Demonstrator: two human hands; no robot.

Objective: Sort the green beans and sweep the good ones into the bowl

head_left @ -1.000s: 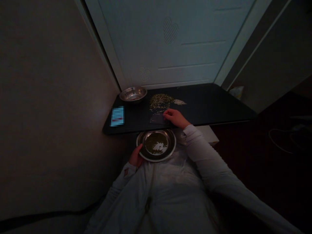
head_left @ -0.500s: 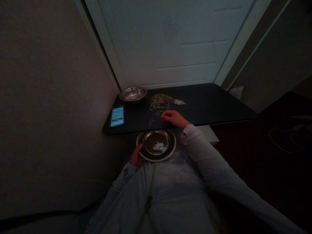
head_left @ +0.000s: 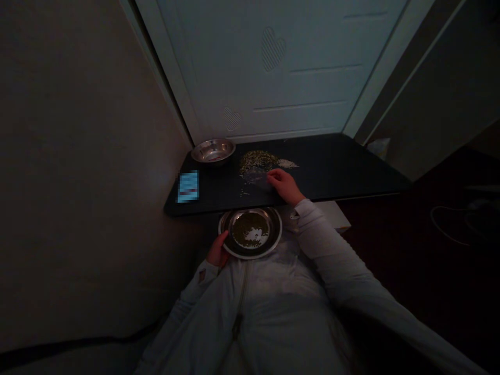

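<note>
My left hand grips the left rim of a metal bowl, held at my lap just below the table's front edge. Small green beans cover part of its bottom. Over the table, my right hand is closed in a pinch on the right edge of a clear plastic sheet. That sheet lies at the near side of a mixed pile of green beans and pale grains. To the pile's right is a smaller heap of white grains. A few loose grains lie nearer the front edge.
A second metal bowl stands at the back left of the dark table. In front of it lies a blurred-out blue rectangle. A white door rises behind the table, and a wall is close on the left.
My right hand has moved slightly away from me and to the right, taking the clear sheet from the table's front part up to the pile. My left hand and its bowl stay put.
</note>
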